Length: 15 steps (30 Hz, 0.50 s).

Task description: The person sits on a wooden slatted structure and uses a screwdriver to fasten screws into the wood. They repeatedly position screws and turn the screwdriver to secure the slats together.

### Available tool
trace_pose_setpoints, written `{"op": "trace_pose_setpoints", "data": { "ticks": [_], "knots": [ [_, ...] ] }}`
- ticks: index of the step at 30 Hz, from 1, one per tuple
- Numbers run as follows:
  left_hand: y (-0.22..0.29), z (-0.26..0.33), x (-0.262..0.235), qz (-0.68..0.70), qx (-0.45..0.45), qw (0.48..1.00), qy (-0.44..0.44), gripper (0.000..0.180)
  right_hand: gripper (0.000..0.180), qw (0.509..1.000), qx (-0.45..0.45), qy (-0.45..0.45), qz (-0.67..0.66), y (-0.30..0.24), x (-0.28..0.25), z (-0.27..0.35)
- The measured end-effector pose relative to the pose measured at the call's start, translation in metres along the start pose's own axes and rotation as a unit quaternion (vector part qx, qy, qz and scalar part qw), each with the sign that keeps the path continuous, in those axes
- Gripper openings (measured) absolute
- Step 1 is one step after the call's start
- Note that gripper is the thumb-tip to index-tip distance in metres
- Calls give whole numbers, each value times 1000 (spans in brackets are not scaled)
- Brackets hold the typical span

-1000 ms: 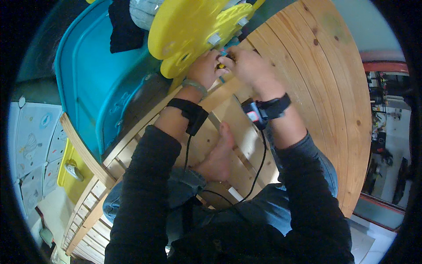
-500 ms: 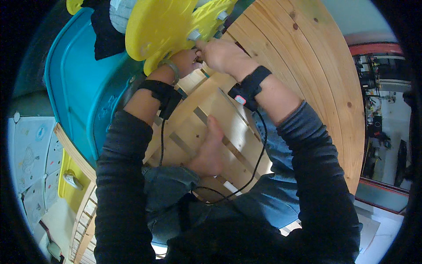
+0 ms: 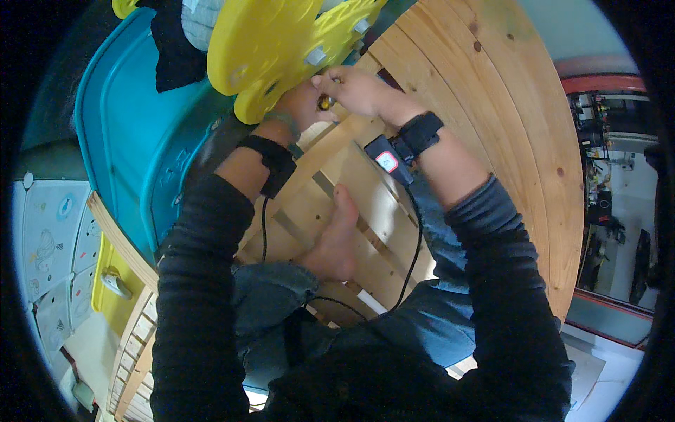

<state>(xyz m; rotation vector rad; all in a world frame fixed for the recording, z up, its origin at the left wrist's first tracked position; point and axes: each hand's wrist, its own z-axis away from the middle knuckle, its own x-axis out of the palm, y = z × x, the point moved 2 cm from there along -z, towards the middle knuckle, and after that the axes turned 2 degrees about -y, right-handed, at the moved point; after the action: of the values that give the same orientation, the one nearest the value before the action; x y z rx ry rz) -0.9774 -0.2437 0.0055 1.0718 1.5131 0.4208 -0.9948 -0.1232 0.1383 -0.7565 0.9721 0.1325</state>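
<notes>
Both hands meet just below a yellow plastic panel (image 3: 264, 42). Fingers curled, my left hand (image 3: 304, 105) holds a small shiny yellowish-and-dark piece (image 3: 325, 103), too small to name. My right hand (image 3: 357, 91) is closed close against it, fingertips together; whatever they pinch is hidden. Just above the hands, a pale grey bolt cap (image 3: 315, 55) sits on the yellow panel, and a second bolt cap (image 3: 361, 27) sits farther up to the right. Both wrists wear black straps with small modules and cables.
A turquoise plastic slide-like piece (image 3: 119, 133) stands at the left, a black cloth (image 3: 176, 60) over its top. Wooden slats (image 3: 302, 200) lie beneath my bare foot (image 3: 337, 239). A planked wooden surface (image 3: 492, 133) curves along the right. Glass-fronted shelving (image 3: 619, 190) is beyond.
Both hands have drawn slightly down and away from the lower bolt cap. The right hand has turned, and the small yellowish piece now shows between the hands.
</notes>
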Motion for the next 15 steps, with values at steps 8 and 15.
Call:
{"op": "trace_pose_setpoints", "data": {
  "ticks": [8, 15],
  "knots": [
    [-22, 13, 5, -32, -94, 993, -67, 37, 36, 958, 116, -21, 260, -12, 4, -12],
    [-27, 29, 0, -113, -92, 989, -23, 23, 28, 965, -213, 26, 149, -22, 16, -6]
  ]
}}
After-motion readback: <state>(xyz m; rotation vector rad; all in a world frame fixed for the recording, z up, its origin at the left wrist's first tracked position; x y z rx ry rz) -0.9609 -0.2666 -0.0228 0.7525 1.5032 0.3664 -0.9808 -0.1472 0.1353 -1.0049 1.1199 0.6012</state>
